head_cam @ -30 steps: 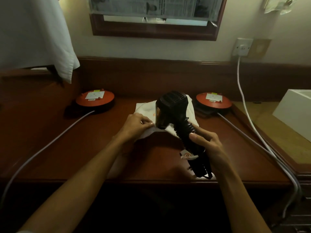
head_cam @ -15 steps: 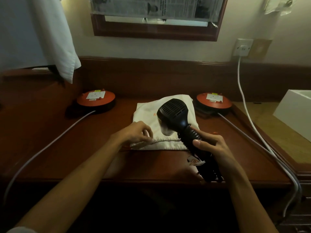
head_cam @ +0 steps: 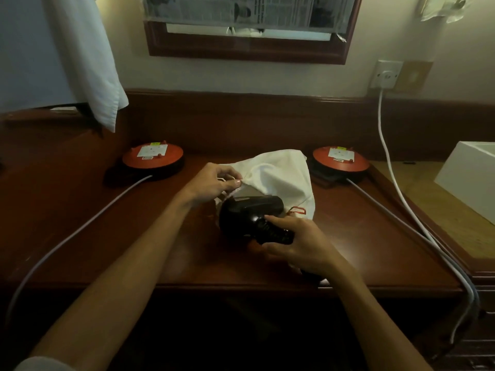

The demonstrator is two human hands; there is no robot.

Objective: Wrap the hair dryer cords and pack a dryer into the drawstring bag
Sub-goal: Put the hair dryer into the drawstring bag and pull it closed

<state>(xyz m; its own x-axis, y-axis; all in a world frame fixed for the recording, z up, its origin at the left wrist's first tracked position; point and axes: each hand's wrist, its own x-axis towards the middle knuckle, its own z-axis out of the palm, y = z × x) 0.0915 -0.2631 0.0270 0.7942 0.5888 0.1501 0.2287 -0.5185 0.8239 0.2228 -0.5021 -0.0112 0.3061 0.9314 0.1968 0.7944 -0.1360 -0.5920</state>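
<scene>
A black hair dryer lies low over the wooden desk, its barrel pointing right into the mouth of a white drawstring bag. My right hand grips the dryer's ribbed handle, with the wrapped cord hidden under the palm. My left hand pinches the near edge of the bag and lifts it, so the opening gapes above the dryer's barrel. A red drawstring loop shows at the bag's lower right corner.
Two round red-topped devices sit at the back of the desk, each with a grey cable running forward. A white cable hangs from a wall socket. A white box stands at right, a white towel hangs upper left.
The dryer has dropped from upright to lying sideways at the bag's mouth. My left hand has lifted the bag's edge open; the bag lay flat before.
</scene>
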